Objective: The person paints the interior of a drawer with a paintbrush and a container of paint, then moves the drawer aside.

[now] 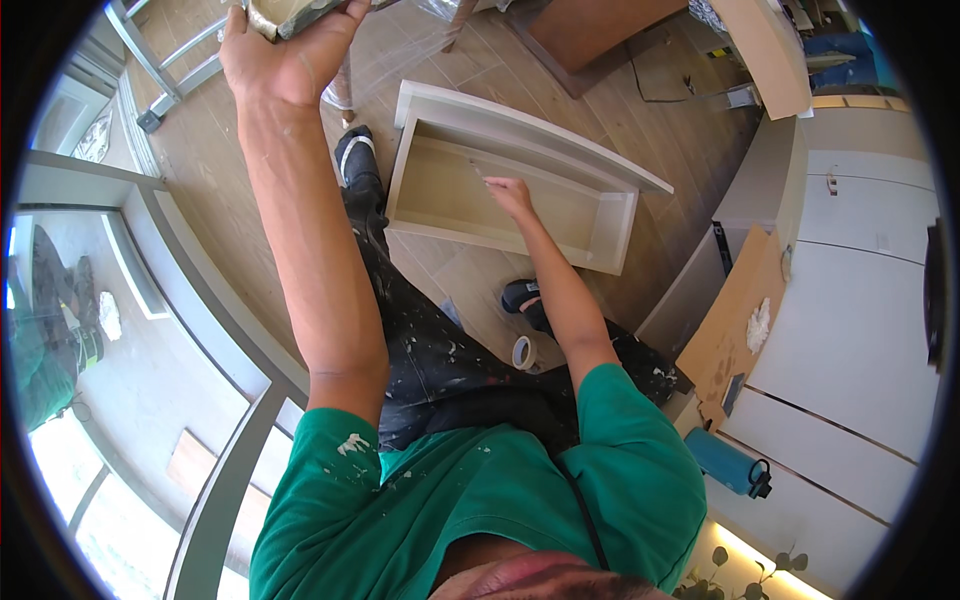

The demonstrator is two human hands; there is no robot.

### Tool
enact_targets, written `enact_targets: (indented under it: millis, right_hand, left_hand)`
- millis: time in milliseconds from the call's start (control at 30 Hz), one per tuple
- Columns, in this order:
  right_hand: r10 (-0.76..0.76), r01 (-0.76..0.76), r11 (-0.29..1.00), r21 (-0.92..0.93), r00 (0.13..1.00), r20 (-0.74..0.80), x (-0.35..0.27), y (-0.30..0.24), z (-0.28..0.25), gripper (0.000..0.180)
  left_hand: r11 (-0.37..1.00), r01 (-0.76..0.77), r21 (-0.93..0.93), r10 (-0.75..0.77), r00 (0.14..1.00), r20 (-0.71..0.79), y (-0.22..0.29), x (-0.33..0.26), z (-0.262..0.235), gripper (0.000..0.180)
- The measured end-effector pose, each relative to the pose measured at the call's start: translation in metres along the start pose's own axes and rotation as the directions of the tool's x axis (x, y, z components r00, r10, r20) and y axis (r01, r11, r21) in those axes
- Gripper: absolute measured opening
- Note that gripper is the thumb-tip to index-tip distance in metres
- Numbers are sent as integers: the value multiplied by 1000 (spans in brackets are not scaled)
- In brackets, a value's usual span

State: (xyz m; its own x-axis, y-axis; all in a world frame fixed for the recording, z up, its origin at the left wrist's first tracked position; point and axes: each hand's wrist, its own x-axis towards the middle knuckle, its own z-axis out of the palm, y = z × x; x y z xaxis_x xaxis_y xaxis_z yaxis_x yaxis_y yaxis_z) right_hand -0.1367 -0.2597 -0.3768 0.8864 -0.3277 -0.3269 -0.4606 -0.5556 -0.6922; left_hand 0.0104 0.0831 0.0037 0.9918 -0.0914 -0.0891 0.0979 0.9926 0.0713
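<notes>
The person bends over a long wooden box (510,190) lying on the floor (240,190). The right hand (508,193) is closed on a thin little tool (478,172) and works inside the box, near its middle. The left hand (290,50) is lifted high, gripping a small flat board with paste (285,15). Going slow and keeping the tool flat would likely help. A tape roll (523,352) lies by the shoes. There is open floor past the box's far edge.

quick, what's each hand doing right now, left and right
Left hand: closed on a flat board with pale filler on it.
Right hand: closed on a thin tool, inside the box frame.
</notes>
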Motion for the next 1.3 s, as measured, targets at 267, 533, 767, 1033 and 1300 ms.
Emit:
enact_targets:
  millis: [267,533,767,1033,1300]
  right_hand:
    - [52,-53,996,-68,999,-16,12,-7,12,32]
    - [51,-54,995,-85,998,-29,15,-7,17,32]
    - [35,-41,990,-138,998,-46,20,-5,15,30]
    - [83,-87,989,-118,996,-39,20,-11,13,29]
    - [108,-111,991,-80,993,-40,22,-10,12,29]
  left_hand:
    - [1000,-13,23,14,1000,-5,-1,-2,3,60]
    - [999,-28,21,29,999,-19,0,-2,2,60]
    - [998,-11,60,11,1000,4,2,3,-3,60]
    - [1000,-23,20,23,1000,-18,1,1,2,61]
    - [1000,-19,24,19,1000,-19,2,1,1,61]
